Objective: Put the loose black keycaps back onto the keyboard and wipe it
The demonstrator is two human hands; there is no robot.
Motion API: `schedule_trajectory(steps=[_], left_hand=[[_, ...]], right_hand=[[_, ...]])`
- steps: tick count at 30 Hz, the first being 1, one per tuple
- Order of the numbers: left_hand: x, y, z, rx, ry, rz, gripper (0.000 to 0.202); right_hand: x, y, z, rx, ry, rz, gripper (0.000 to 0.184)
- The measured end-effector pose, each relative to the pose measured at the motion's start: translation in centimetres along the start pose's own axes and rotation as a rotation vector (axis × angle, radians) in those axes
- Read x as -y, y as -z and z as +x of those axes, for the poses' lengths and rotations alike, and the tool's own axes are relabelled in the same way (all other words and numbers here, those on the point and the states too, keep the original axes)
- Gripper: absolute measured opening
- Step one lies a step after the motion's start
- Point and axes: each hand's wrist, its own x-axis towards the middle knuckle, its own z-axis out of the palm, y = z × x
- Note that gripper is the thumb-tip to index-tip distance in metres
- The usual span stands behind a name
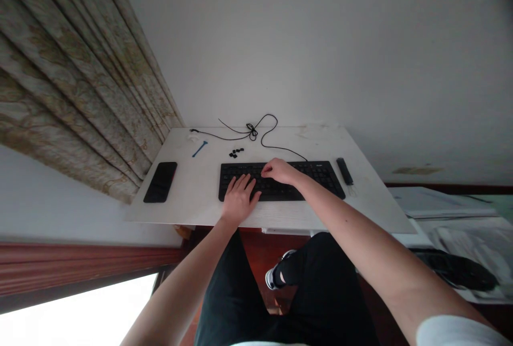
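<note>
- The left hand (239, 196) is lying flat and spread on the left end of the keyboard (320, 176), gripping nothing.
- The right hand (280, 170) is curling over its back row; whether it is gripping anything cannot be told.
- The keyboard is sitting near the front edge of the worktop (192, 193).

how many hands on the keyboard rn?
2: left hand lies flat on the left part of the keyboard; right hand is at its top row, near the middle. None seem hidden.
</note>
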Motion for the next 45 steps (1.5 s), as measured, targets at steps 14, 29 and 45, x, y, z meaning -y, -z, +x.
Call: schedule_trajectory(steps=[14,29,45], left_hand=[[-0.1,0.1,0.0,0.008,-0.012,0.025,0.042],[-0.2,0.3,0.1,0.029,-0.006,0.007,0.042],[-0.6,0.1,0.1,0.054,-0.010,0.060,0.045]], right_hand=[[1.7,1.0,1.9,0.086,-0.226,-0.226,0.028],[1.1,0.9,-0.4,-0.100,-0.129,-0.061,0.020],[-10.6,-1.5,-12.0,-0.953,-0.121,-0.366,0.032]])
